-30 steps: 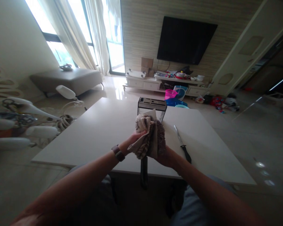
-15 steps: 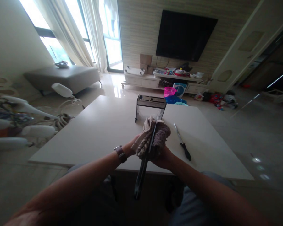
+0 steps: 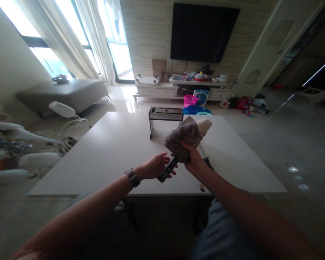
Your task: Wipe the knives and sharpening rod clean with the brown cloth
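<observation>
My right hand (image 3: 193, 157) is closed round a brown-and-cream patterned cloth (image 3: 188, 139), which is folded over the blade of a kitchen knife (image 3: 169, 169). The knife's black riveted handle points down toward me; a grey corner of what looks like a broad blade shows behind the cloth. My left hand (image 3: 154, 166), with a watch at the wrist, is at the handle. Its fingers are loosely spread beneath the handle, not wrapped round it. A honing steel (image 3: 209, 164) lies on the table, partly hidden by my right hand and the cloth. Beyond the cloth stands a knife block (image 3: 166, 113) with a slotted top.
The white table (image 3: 111, 151) spreads out before me. A small dark-and-brown item (image 3: 202, 187) lies at its near edge. White chair-like parts (image 3: 40, 159) stand to the left. Past the far edge are a pink basket (image 3: 190, 101) and a low TV cabinet (image 3: 162, 92).
The cloth-wrapped knife has turned from edge-on to lying flatter, its handle raised above the table edge. My left hand has moved off the cloth to the handle. The view has shifted slightly.
</observation>
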The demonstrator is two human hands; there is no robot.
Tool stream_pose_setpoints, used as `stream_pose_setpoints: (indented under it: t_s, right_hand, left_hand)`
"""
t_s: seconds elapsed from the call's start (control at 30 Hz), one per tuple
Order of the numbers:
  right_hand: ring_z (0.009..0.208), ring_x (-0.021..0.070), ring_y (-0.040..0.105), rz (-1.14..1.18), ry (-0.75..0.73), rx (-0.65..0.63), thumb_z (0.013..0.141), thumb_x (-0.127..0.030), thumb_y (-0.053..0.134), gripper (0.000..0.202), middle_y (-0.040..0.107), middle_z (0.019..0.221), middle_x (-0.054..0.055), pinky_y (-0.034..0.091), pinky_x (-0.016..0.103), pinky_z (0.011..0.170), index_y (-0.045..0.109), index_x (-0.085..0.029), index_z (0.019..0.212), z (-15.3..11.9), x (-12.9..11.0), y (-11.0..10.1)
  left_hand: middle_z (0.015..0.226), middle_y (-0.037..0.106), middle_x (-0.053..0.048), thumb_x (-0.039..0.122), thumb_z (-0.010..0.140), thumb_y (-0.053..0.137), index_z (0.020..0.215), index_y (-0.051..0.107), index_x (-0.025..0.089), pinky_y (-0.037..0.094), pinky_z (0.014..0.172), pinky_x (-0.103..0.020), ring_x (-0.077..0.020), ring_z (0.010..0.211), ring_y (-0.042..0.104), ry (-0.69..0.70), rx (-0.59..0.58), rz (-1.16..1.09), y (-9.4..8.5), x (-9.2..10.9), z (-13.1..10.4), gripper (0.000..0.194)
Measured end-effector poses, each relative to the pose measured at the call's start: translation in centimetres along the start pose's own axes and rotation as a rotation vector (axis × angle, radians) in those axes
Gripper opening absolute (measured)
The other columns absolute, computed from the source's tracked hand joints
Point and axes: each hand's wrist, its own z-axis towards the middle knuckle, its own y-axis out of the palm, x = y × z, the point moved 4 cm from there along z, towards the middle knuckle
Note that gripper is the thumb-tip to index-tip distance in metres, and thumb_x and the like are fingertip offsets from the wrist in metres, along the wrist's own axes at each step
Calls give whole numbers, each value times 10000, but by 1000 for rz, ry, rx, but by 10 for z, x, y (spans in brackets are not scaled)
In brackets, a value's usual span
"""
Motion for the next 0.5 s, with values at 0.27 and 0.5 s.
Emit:
stream_pose_setpoints:
  t_s: [0.27,0.5]
  right_hand:
    - [916,220,730,-75,-219,-15,589,-188,896,449,785,978,9,596,386,865,693,-205,988,-3,-16,-3]
    - [1012,255,719,-59,-100,-184,618,-245,875,386,789,990,24,575,378,887,707,-213,964,-12,-28,12]
  left_hand:
    - [505,518,65,339,806,754,850,538,171,311,357,-179,-75,367,418,162,76,549,22,8,-17,278]
    - [435,402,108,419,873,695,766,441,209,265,299,-155,-54,311,332,255,85,402,28,8,-24,347]
